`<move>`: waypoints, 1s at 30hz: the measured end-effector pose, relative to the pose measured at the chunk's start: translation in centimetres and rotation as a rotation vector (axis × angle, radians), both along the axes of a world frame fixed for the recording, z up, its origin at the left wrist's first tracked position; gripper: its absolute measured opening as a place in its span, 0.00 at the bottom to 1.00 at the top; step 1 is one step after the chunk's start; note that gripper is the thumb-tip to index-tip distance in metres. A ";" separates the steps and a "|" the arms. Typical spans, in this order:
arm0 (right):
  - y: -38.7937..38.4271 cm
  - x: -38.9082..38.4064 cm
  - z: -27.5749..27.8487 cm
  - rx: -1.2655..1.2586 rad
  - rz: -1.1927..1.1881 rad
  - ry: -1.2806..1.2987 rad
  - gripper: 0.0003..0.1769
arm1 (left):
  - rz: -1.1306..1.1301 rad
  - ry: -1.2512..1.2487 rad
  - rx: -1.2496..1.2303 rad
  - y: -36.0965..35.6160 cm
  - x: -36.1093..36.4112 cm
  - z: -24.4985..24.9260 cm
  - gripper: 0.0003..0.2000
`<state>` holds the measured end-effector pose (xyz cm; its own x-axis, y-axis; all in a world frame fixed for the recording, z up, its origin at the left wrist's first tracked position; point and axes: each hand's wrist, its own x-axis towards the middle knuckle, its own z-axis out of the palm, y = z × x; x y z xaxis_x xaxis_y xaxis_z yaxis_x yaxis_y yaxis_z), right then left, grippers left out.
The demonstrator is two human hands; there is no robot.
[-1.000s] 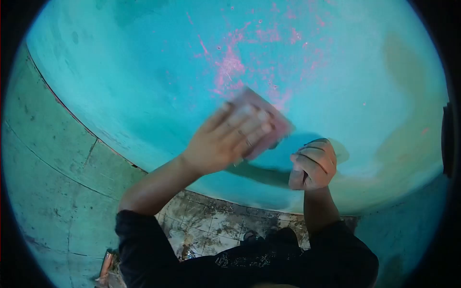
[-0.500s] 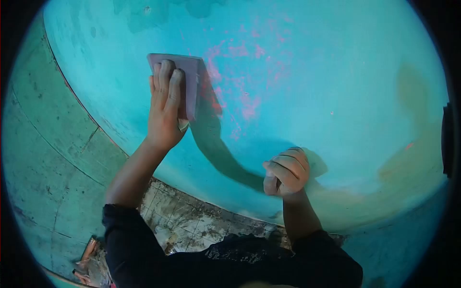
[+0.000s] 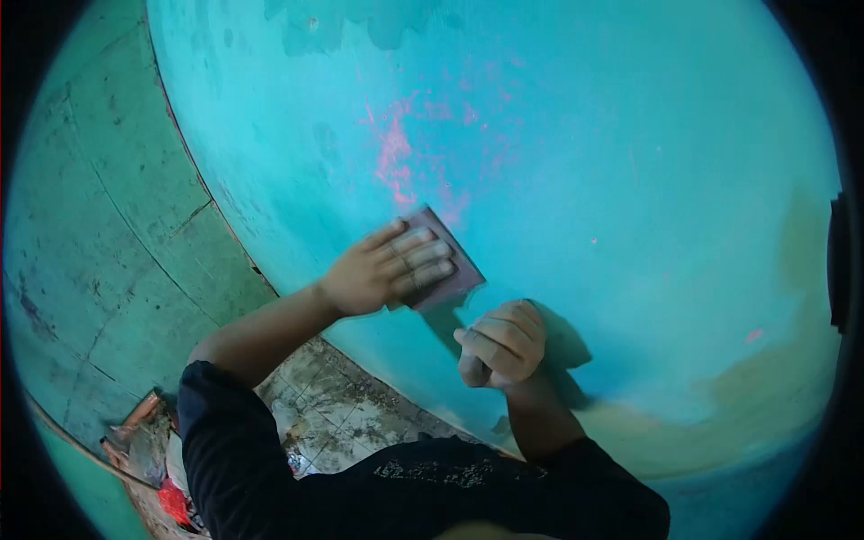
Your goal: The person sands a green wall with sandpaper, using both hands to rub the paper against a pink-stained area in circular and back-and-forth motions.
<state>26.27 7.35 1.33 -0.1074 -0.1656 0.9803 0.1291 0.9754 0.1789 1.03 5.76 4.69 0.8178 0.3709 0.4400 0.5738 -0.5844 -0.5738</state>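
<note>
My left hand (image 3: 396, 265) lies flat over a purplish-grey sheet of sandpaper (image 3: 456, 272), its fingers together on top and the sheet pressed to the turquoise wall (image 3: 630, 207). The sheet is tilted, with one corner pointing up. Just below and to its right, my right hand (image 3: 504, 344) is curled into a fist close to the wall, with nothing showing out of it. Above the sheet, a patch of pink scuffs (image 3: 396, 148) shows through the turquoise paint.
A darker green wall (image 3: 117, 225) meets the turquoise one at a corner on the left. Below lies a dirty tiled floor (image 3: 328, 396). At lower left are a red plastic piece (image 3: 174, 502) and other clutter beside a thin pipe (image 3: 85, 447).
My left hand has moved the sandpaper down and to the right, turning it from upright to slanted. My right fist has shifted slightly left and down in view. The camera view has turned somewhat.
</note>
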 end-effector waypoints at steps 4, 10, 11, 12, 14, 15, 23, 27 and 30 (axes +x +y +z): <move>0.5 0.0 -0.8 0.000 0.028 0.046 0.11 | 0.180 -0.854 0.260 1.1 0.2 4.6 0.42; 0.5 0.3 0.2 -0.015 0.132 -0.030 0.07 | 0.151 -0.288 0.073 0.8 0.4 -1.6 0.35; 0.6 0.5 0.0 -0.013 0.142 -0.011 0.07 | 0.180 -0.579 0.110 0.9 0.8 0.4 0.39; 0.6 0.6 -0.4 -0.015 0.153 0.015 0.08 | 0.211 -0.767 0.156 1.5 -0.5 0.7 0.39; 0.5 0.3 -0.4 -0.027 0.162 0.018 0.08 | 0.240 -0.659 0.125 1.5 0.2 -1.0 0.38; 0.6 0.5 -0.4 -0.013 0.172 0.001 0.08 | 0.155 -0.449 0.087 1.1 0.9 -3.1 0.38; 0.5 0.3 -0.9 -0.023 0.159 0.018 0.09 | 0.232 -0.636 0.113 1.6 2.5 -1.8 0.33; 0.9 0.8 -0.5 -0.013 0.192 -0.063 0.10 | 0.215 -0.391 0.101 0.3 2.5 -0.8 0.37; 0.6 0.8 -0.9 -0.046 0.206 -0.020 0.11 | 0.277 -0.880 0.233 1.2 2.2 1.5 0.38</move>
